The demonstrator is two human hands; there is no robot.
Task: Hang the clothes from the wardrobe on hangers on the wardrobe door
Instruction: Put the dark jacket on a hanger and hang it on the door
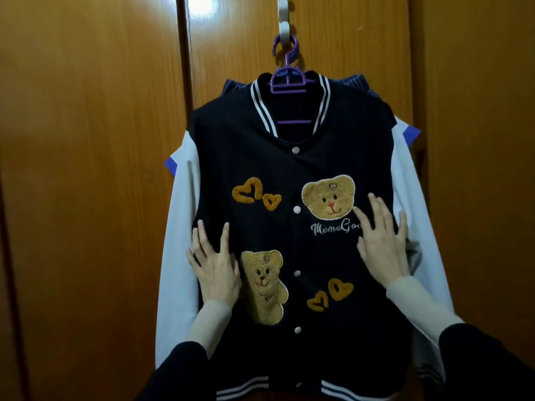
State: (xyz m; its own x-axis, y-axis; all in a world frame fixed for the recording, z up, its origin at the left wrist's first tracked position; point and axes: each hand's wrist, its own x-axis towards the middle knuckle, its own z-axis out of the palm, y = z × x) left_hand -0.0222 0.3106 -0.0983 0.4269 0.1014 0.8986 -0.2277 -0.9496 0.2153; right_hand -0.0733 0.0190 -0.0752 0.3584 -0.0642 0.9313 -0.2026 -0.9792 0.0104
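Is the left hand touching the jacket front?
Touching. The head view shows the left hand laid flat, fingers spread, on the dark jacket front beside the lower bear patch.

glossy orange-brown wooden panels (86,169)

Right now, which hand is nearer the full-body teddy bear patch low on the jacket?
Left. The left hand lies flat beside the full-body teddy bear patch, at its edge; the right hand rests higher, across the snap buttons.
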